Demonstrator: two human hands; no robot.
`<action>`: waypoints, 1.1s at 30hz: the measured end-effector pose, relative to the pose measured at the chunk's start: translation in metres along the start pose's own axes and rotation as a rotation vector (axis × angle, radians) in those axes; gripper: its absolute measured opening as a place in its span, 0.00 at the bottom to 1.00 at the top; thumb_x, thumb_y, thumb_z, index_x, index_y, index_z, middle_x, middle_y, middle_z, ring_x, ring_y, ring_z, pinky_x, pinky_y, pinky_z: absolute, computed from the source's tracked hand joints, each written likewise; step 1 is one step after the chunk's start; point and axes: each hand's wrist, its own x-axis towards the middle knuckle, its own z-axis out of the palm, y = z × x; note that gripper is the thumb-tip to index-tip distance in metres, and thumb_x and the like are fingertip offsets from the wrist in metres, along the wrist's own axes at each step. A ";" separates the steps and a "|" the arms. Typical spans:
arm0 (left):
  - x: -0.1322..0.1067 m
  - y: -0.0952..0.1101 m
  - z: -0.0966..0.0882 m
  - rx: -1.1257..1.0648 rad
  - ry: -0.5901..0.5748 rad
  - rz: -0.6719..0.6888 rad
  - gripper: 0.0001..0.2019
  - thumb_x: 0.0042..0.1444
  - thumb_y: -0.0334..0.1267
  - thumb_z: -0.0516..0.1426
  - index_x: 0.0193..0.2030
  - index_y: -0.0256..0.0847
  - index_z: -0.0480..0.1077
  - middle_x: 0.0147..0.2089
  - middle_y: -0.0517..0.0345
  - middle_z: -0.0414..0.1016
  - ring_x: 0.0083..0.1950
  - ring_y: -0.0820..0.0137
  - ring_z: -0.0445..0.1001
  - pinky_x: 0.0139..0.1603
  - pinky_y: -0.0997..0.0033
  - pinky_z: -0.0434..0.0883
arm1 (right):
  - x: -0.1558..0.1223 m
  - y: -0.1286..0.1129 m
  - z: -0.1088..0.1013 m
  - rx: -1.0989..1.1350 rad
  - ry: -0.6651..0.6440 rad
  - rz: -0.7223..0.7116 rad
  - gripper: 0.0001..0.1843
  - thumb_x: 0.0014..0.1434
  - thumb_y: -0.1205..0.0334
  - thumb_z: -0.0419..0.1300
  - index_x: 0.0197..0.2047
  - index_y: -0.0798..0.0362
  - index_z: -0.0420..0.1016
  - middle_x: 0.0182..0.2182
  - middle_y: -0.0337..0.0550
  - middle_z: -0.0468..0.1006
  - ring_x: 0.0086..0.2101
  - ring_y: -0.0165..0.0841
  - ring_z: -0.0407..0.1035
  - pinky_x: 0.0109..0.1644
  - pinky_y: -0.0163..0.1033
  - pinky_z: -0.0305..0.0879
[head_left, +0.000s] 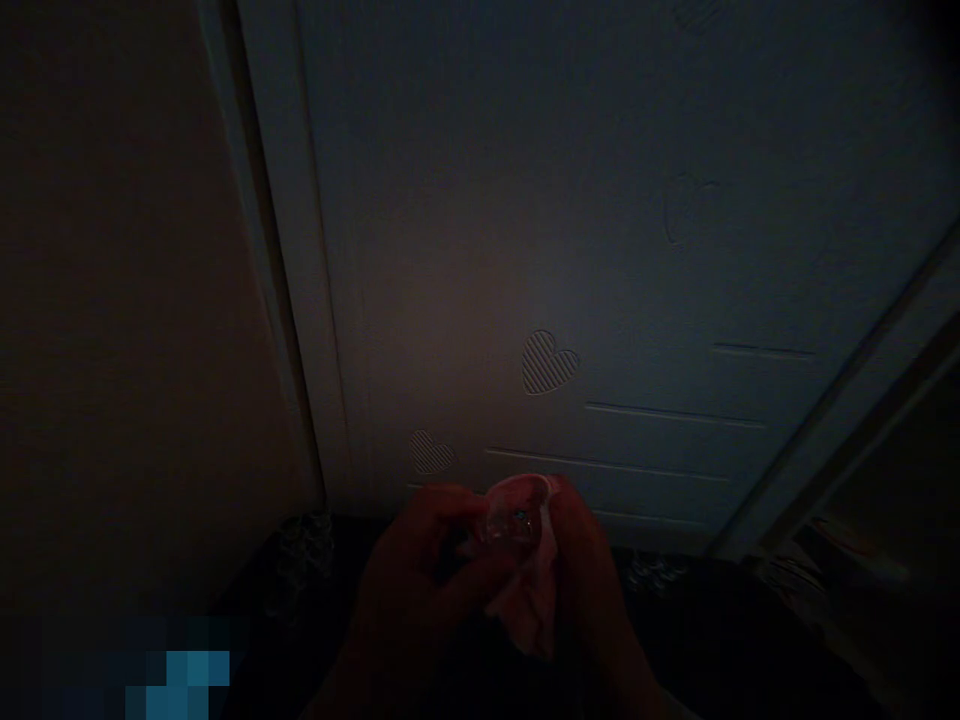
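The light is very dim. A small clear object (511,522), glassy or plastic with glints along its edge, sits in a crumpled pinkish cloth (529,615) at the lower middle. My left hand (412,575) is closed on the clear object from the left, thumb below and fingers above. From the right, my right hand (589,560) wraps round the cloth behind it; most of its fingers are hidden. The cloth's loose end hangs down between both hands. What exactly the clear object is I cannot make out.
Ahead stands a pale panel (465,260), like a door, with embossed striped hearts (547,363) and straight grooves. A brownish wall (127,300) rises at the left. Dark fabric with light patterning (304,545) lies below. A blurred bluish patch (187,680) shows at the bottom left.
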 end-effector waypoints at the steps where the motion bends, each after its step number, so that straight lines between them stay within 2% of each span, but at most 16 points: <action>1: 0.001 0.001 -0.001 -0.002 0.010 -0.014 0.07 0.47 0.32 0.66 0.34 0.47 0.78 0.33 0.63 0.78 0.35 0.70 0.75 0.37 0.74 0.70 | 0.000 0.000 -0.001 -0.035 -0.023 0.000 0.22 0.66 0.43 0.50 0.33 0.50 0.76 0.26 0.40 0.77 0.27 0.34 0.70 0.30 0.36 0.67; 8: 0.004 0.000 -0.008 0.088 0.067 -0.016 0.05 0.52 0.36 0.63 0.37 0.48 0.79 0.34 0.62 0.80 0.37 0.69 0.77 0.38 0.74 0.71 | -0.003 0.000 -0.002 -0.089 -0.205 0.041 0.18 0.63 0.47 0.56 0.31 0.52 0.73 0.25 0.36 0.71 0.27 0.30 0.64 0.30 0.33 0.61; 12: 0.004 0.002 -0.011 -0.002 0.051 -0.084 0.05 0.51 0.36 0.65 0.36 0.51 0.80 0.34 0.65 0.80 0.36 0.72 0.76 0.37 0.78 0.71 | -0.007 -0.001 0.006 -0.097 -0.310 0.110 0.19 0.63 0.46 0.56 0.32 0.52 0.73 0.27 0.36 0.72 0.29 0.31 0.64 0.34 0.34 0.62; 14: 0.003 0.004 -0.012 -0.083 0.024 -0.133 0.06 0.49 0.35 0.66 0.34 0.52 0.80 0.32 0.66 0.79 0.34 0.73 0.76 0.35 0.81 0.71 | -0.008 -0.003 0.009 -0.091 -0.364 0.110 0.21 0.63 0.43 0.56 0.33 0.52 0.75 0.28 0.37 0.73 0.30 0.32 0.65 0.35 0.35 0.62; 18: 0.002 0.007 -0.013 -0.209 -0.041 -0.168 0.09 0.49 0.32 0.65 0.34 0.54 0.82 0.34 0.67 0.81 0.36 0.74 0.78 0.36 0.82 0.72 | -0.010 -0.011 0.011 0.010 -0.446 0.133 0.28 0.57 0.33 0.56 0.33 0.52 0.78 0.29 0.40 0.76 0.32 0.35 0.69 0.39 0.39 0.67; 21: 0.002 0.008 -0.014 -0.259 -0.064 -0.189 0.10 0.49 0.31 0.65 0.32 0.55 0.82 0.35 0.67 0.82 0.38 0.74 0.79 0.38 0.83 0.73 | -0.013 -0.014 0.009 0.080 -0.489 0.160 0.31 0.54 0.30 0.56 0.31 0.51 0.80 0.29 0.43 0.78 0.31 0.36 0.71 0.35 0.38 0.70; 25: 0.004 0.008 -0.014 -0.307 -0.124 -0.171 0.09 0.50 0.32 0.65 0.32 0.55 0.83 0.36 0.66 0.83 0.40 0.73 0.79 0.41 0.83 0.73 | -0.020 -0.007 0.007 0.111 -0.473 0.137 0.27 0.58 0.35 0.56 0.27 0.50 0.79 0.26 0.42 0.78 0.29 0.35 0.72 0.30 0.37 0.73; 29: 0.004 0.004 -0.016 -0.355 -0.151 -0.135 0.01 0.52 0.41 0.68 0.32 0.54 0.83 0.37 0.65 0.82 0.39 0.73 0.78 0.41 0.83 0.73 | -0.027 0.007 0.011 0.086 -0.421 0.101 0.18 0.65 0.46 0.56 0.32 0.47 0.81 0.30 0.40 0.82 0.32 0.36 0.75 0.35 0.38 0.76; 31: 0.003 0.002 -0.017 -0.363 -0.141 -0.121 0.04 0.51 0.46 0.69 0.32 0.54 0.83 0.37 0.65 0.82 0.39 0.74 0.78 0.40 0.84 0.72 | -0.028 0.013 0.016 0.067 -0.397 0.069 0.16 0.66 0.50 0.57 0.32 0.48 0.80 0.30 0.39 0.82 0.31 0.34 0.76 0.33 0.37 0.75; 33: 0.003 0.001 -0.019 -0.372 -0.130 -0.104 0.06 0.49 0.48 0.69 0.32 0.54 0.83 0.37 0.65 0.82 0.39 0.75 0.78 0.39 0.85 0.72 | -0.027 0.016 0.022 0.050 -0.350 0.034 0.13 0.68 0.54 0.57 0.38 0.51 0.79 0.34 0.40 0.81 0.31 0.32 0.76 0.34 0.38 0.75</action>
